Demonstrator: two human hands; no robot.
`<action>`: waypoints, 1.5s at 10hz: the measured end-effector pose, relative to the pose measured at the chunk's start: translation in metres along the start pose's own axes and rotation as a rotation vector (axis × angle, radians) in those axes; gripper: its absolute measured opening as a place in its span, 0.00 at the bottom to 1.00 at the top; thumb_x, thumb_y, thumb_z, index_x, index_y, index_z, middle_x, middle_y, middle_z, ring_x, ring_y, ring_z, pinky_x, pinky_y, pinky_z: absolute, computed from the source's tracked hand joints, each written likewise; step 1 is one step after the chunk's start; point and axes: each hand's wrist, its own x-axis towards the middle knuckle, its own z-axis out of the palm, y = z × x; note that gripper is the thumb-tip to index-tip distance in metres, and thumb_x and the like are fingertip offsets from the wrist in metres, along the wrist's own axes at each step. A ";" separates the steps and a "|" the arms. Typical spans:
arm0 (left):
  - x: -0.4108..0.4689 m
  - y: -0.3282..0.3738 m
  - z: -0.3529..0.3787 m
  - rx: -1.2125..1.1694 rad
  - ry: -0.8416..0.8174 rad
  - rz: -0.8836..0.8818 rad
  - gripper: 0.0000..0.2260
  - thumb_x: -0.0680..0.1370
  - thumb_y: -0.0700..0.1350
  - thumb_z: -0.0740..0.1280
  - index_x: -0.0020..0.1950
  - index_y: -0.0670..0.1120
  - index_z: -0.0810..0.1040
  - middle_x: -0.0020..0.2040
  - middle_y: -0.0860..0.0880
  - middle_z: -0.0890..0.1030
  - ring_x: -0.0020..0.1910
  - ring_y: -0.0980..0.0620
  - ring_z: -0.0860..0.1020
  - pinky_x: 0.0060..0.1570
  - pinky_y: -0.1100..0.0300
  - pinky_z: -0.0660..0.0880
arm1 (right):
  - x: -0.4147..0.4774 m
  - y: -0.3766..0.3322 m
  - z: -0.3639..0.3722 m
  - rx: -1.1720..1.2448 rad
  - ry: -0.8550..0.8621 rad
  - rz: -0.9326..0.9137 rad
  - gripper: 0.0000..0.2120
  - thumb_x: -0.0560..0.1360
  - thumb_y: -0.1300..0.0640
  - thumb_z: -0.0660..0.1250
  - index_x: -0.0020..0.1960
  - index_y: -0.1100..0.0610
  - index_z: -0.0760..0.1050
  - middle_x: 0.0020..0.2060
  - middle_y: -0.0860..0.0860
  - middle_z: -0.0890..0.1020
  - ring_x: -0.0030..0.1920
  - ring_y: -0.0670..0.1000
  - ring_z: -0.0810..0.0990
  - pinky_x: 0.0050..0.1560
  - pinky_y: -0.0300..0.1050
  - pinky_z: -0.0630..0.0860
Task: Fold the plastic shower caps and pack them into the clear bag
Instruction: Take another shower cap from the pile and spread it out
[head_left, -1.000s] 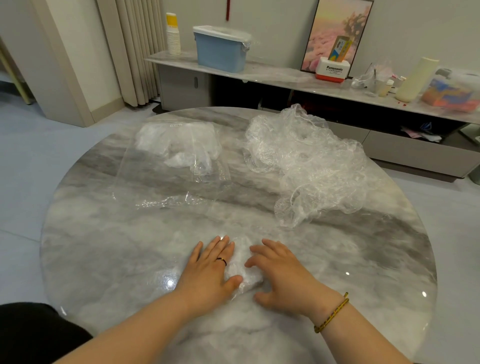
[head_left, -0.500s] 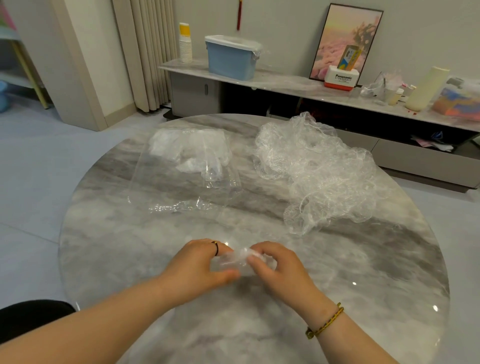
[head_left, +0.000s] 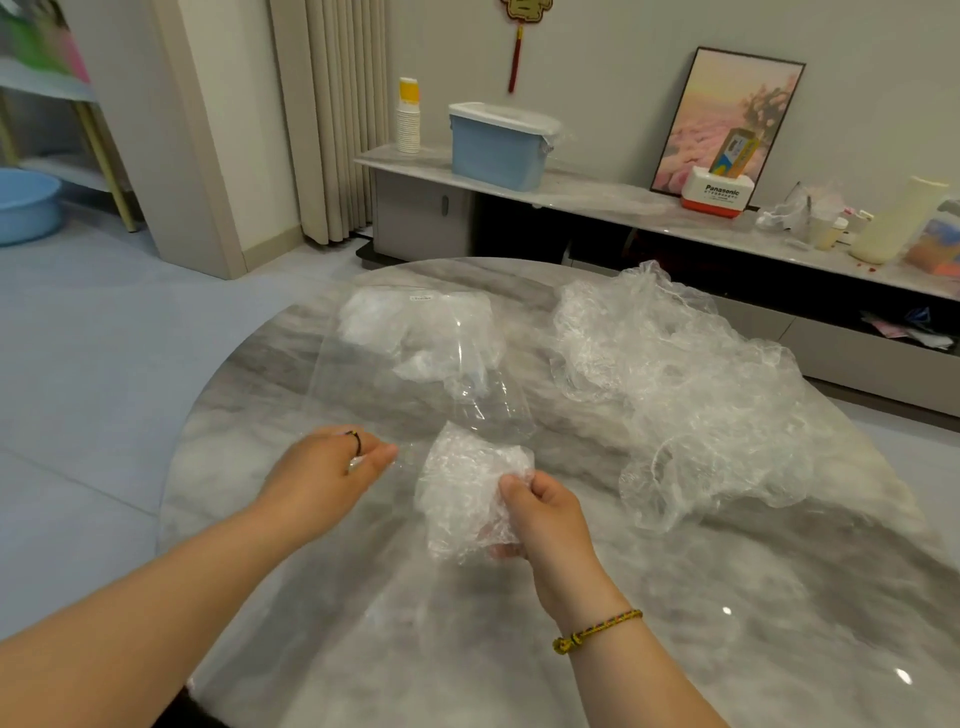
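Near the lower middle of the frame, a folded cap (head_left: 470, 493) is held clear of the table (head_left: 753, 649) by the right hand (head_left: 545, 517), whose thumb and curled fingers are closed round the cap's right edge. To its left, the left hand (head_left: 330, 467) is seen with fingers curled and thumb brought against them at the near edge of the bag (head_left: 410, 384). A pinch on the bag's mouth is judged likely, though the film is so clear there that the contact is hard to make out.

A second back the cap is pressed flat on the table under both hands, and half a second back it is pinched between both. Now it is carried by the right hand alone, just below the bag's near edge, and the left hand is shifted up and left to the bag. Folding of this cap is therefore taken as finished and packing as begun.

The bag is laid flat across the middle of the frame, its open end toward the hands, with packed caps (head_left: 395, 327) gathered white at its far end. A heap of loose caps (head_left: 675, 384) is spread at the right of the frame, so much of the task is judged to remain. The mouth needs to be lifted open before the cap is slid in, or the fold may spring loose.
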 end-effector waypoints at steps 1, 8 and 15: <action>0.018 -0.020 -0.005 0.332 0.066 -0.009 0.15 0.80 0.54 0.58 0.53 0.49 0.82 0.72 0.51 0.64 0.71 0.50 0.59 0.66 0.61 0.51 | 0.010 0.004 0.002 0.020 0.002 0.053 0.04 0.77 0.63 0.59 0.47 0.60 0.72 0.39 0.58 0.73 0.24 0.46 0.75 0.21 0.37 0.69; 0.029 -0.015 -0.009 0.166 0.065 -0.096 0.30 0.79 0.34 0.55 0.76 0.51 0.47 0.76 0.58 0.48 0.50 0.48 0.76 0.47 0.56 0.73 | 0.039 -0.016 0.046 -0.058 -0.152 -0.026 0.13 0.78 0.64 0.57 0.36 0.56 0.68 0.30 0.52 0.71 0.26 0.45 0.71 0.24 0.35 0.68; 0.010 -0.005 -0.038 -0.002 -0.068 0.104 0.36 0.78 0.37 0.59 0.60 0.68 0.36 0.72 0.64 0.54 0.52 0.63 0.73 0.44 0.77 0.67 | 0.143 -0.100 0.146 -0.709 -0.084 -0.010 0.16 0.81 0.62 0.50 0.65 0.64 0.69 0.62 0.57 0.75 0.62 0.54 0.73 0.47 0.40 0.72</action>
